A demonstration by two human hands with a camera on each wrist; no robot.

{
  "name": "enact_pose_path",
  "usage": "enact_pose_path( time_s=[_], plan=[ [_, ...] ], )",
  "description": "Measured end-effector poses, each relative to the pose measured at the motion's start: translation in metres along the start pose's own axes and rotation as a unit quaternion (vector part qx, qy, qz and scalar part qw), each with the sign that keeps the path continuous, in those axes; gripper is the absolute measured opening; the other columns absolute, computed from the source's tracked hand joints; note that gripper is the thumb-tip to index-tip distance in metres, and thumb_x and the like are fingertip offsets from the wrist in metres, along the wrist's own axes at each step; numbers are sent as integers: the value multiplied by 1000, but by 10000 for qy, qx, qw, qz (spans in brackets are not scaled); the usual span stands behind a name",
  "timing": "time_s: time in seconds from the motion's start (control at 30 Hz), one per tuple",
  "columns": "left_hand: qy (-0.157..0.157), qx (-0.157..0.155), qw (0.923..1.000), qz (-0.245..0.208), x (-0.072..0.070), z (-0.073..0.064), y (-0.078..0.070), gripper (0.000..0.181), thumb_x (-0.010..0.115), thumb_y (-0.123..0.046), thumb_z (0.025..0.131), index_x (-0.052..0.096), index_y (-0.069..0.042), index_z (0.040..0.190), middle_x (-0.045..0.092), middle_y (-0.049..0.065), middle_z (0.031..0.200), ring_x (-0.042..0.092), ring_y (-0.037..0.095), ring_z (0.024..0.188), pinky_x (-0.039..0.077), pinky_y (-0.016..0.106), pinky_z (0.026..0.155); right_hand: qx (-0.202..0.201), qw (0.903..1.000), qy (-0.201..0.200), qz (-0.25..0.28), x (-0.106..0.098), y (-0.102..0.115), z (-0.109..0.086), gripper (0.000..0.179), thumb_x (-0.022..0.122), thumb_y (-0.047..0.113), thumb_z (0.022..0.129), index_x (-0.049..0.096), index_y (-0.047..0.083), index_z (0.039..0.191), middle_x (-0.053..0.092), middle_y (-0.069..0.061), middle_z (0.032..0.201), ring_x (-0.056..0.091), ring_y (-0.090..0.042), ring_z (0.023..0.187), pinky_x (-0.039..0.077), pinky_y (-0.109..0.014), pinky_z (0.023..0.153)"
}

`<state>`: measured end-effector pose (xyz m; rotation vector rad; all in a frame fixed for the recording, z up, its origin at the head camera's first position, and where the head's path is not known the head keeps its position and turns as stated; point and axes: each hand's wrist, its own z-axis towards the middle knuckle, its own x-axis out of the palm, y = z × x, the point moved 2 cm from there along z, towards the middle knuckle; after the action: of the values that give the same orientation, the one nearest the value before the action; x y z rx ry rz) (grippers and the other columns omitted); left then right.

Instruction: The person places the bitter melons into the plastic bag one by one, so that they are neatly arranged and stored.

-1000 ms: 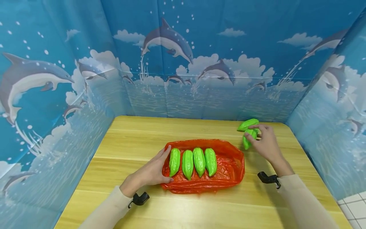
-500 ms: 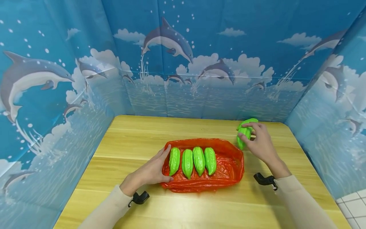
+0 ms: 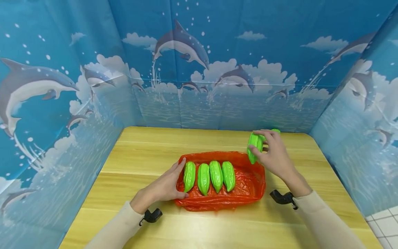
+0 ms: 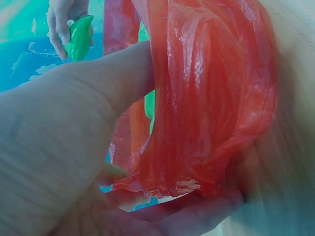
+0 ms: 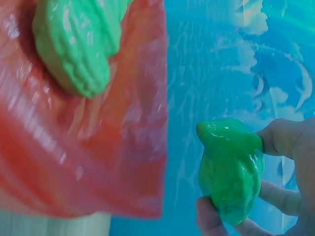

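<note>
My right hand holds a glossy green ridged bitter melon between thumb and fingers, over the right back rim of the red plastic bag. In the right wrist view the melon hangs beside the bag, gripped by its sides. My left hand holds the bag's left end. The left wrist view has the thumb reaching inside the bag wall and the fingers under its outside. Several more bitter melons lie side by side in the bag's left and middle part.
Another green bitter melon lies at the table's back right, mostly hidden behind the right hand. The wooden table is bordered by a blue dolphin-print curtain at the back and both sides.
My right hand has lifted a bitter melon from the table's back right and carried it left to the bag's rim. The left hand stays on the bag.
</note>
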<state>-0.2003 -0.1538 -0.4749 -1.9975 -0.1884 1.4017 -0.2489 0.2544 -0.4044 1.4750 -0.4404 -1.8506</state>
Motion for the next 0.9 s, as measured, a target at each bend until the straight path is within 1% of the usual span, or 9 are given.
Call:
enact_pose_path(
  time_s=[0.13, 0.3, 0.43, 0.6, 0.67, 0.8, 0.9],
  plan=[
    [-17, -42, 10000, 8, -2, -1, -1, 135, 101, -33, 93, 8, -15, 190, 11, 19, 197, 34, 45, 178, 43, 59, 140, 11, 9999, 169, 17, 5, 15, 0, 65, 78, 27, 114, 54, 6, 171, 41, -37, 169, 63, -56, 135, 64, -73, 109],
    [-29, -30, 10000, 23, -2, -1, -1, 135, 101, -33, 94, 8, -13, 189, 9, 18, 197, 32, 44, 179, 42, 59, 141, 22, 9989, 478, 15, 18, 28, -1, 70, 79, 28, 114, 50, 9, 174, 40, -35, 170, 66, -53, 135, 64, -71, 112],
    [-35, 4, 10000, 15, -2, -1, -2, 135, 101, -33, 94, 7, -11, 189, 8, 17, 198, 30, 44, 180, 41, 59, 141, -47, 9976, 686, -85, 28, 34, -1, 73, 80, 28, 113, 49, 8, 175, 40, -35, 169, 70, -53, 134, 66, -68, 107],
    [-59, 19, 10000, 38, -2, -1, -3, 135, 101, -34, 93, 9, -10, 189, 9, 17, 198, 32, 44, 179, 43, 59, 140, -29, 9958, 893, -201, 37, 39, -3, 78, 82, 32, 111, 47, 10, 177, 45, -34, 163, 71, -54, 134, 67, -67, 103],
    [-75, 31, 10000, 42, -2, -1, -3, 134, 101, -34, 93, 10, -9, 189, 10, 17, 198, 33, 45, 178, 44, 59, 139, -18, 9949, 993, -169, 40, 42, -2, 78, 82, 33, 111, 47, 11, 177, 45, -34, 163, 71, -53, 135, 67, -66, 102],
    [-65, 25, 10000, -10, -2, -1, -4, 135, 101, -32, 93, 10, -9, 189, 10, 18, 198, 32, 44, 179, 43, 59, 140, -34, 9930, 1181, -24, 47, 47, -2, 77, 83, 32, 110, 48, 11, 175, 46, -32, 170, 72, -50, 135, 68, -64, 101],
    [-72, -5, 10000, -52, -1, -2, -4, 135, 102, -32, 93, 9, -10, 189, 10, 17, 198, 32, 44, 179, 42, 58, 141, -34, 9911, 1325, 136, 52, 51, -2, 76, 84, 34, 110, 49, 12, 174, 47, -28, 174, 73, -48, 136, 69, -61, 103]
  ],
)
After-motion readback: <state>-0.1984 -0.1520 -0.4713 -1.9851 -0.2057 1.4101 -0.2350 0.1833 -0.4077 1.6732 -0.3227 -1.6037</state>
